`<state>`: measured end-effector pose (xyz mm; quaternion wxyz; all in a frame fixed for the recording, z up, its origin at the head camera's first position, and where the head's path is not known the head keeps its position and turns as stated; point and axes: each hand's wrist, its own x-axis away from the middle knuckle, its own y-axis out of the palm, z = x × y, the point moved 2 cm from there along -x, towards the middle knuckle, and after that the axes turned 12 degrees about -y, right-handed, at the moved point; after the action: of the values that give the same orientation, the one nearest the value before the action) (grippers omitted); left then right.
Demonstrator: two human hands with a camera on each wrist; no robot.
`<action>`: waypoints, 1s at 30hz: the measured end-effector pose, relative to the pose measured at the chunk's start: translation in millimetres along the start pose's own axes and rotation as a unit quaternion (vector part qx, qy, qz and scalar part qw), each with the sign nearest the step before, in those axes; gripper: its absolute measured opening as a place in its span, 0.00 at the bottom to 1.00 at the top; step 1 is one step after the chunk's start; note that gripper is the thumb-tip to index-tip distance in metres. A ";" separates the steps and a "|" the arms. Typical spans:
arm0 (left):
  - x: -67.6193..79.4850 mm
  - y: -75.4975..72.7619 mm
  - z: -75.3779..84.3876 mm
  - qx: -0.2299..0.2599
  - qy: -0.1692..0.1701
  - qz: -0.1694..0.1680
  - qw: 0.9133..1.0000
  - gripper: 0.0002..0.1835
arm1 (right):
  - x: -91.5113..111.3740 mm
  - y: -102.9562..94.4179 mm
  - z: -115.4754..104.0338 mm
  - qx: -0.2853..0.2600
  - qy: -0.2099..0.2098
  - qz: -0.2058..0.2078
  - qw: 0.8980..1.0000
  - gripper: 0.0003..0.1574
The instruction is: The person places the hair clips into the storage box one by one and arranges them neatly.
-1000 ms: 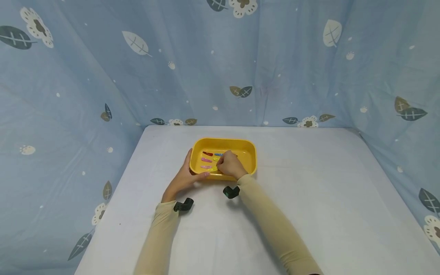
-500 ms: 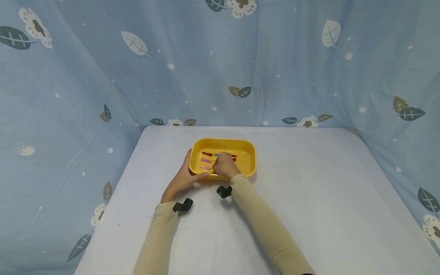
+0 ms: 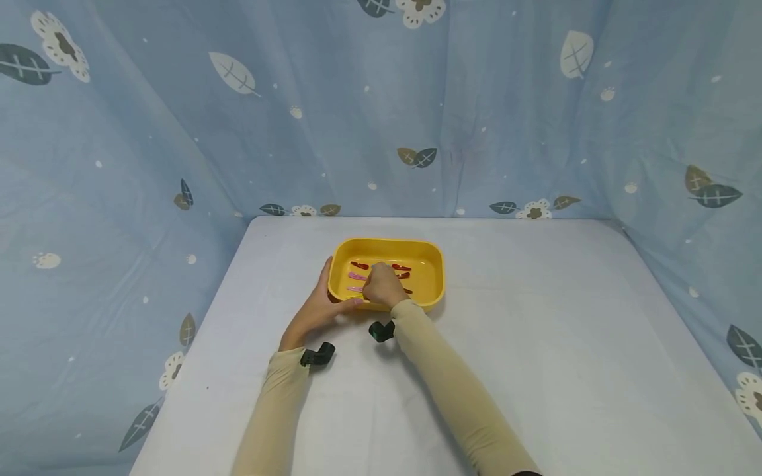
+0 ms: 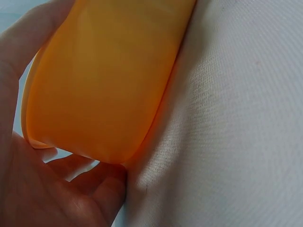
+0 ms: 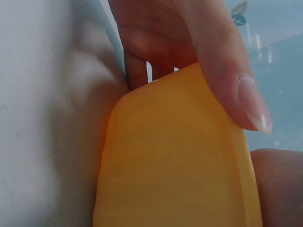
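Note:
A yellow tray point(image 3: 428, 284) with rounded corners sits on the table and holds small hair clips. My left hand point(image 3: 318, 307) grips its front left corner, thumb over the front rim and fingers along the left wall. In the left wrist view, the tray wall point(image 4: 104, 85) lies between thumb and fingers. My right hand point(image 3: 383, 285) is down inside the tray over the middle clips, its fingers bent; their tips are hidden, so I cannot tell whether they pinch a clip. Beside it lie a red clip point(image 3: 360, 266), a pink clip point(image 3: 357, 276) and another pink clip point(image 3: 354, 289).
To the right of the right hand lie a red clip point(image 3: 401, 268) and a darker red clip point(image 3: 403, 276). A white cloth point(image 3: 536, 344) covers the table. Blue patterned fabric point(image 3: 333, 145) hangs behind and at the sides.
My right hand has slid left inside the tray, uncovering red clips on its right and covering the yellow and blue ones in the middle. The left hand stays on the tray corner.

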<state>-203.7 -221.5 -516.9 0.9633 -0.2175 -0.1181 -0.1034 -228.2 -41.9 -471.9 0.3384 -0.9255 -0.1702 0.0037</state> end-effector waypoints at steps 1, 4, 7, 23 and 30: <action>-0.2 -0.2 0.0 -0.002 -0.002 0.002 1.000 0.69 | 0.2 0.0 -0.4 0.000 0.001 0.000 1.000 0.07; 0.0 -0.2 1.3 -0.005 -0.004 0.005 1.000 0.70 | -0.4 -1.2 -0.3 0.003 -0.004 -0.002 1.000 0.07; 0.4 0.3 2.2 -0.008 -0.003 0.006 1.000 0.70 | -0.3 -3.1 0.8 0.005 -0.009 -0.003 1.000 0.06; 4.1 -1.7 -0.3 -0.004 -0.014 0.007 1.000 0.71 | 44.1 -82.0 2.8 -0.034 -0.099 0.066 0.992 0.13; 6.5 -3.5 -5.9 -0.014 -0.012 0.005 1.000 0.71 | 82.0 -127.2 12.3 -0.012 -0.170 0.211 0.963 0.15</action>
<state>-197.3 -228.2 -518.9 0.9593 -0.2323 -0.1270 -0.0980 -192.2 82.6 -392.7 0.2852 -0.9301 -0.0264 0.2301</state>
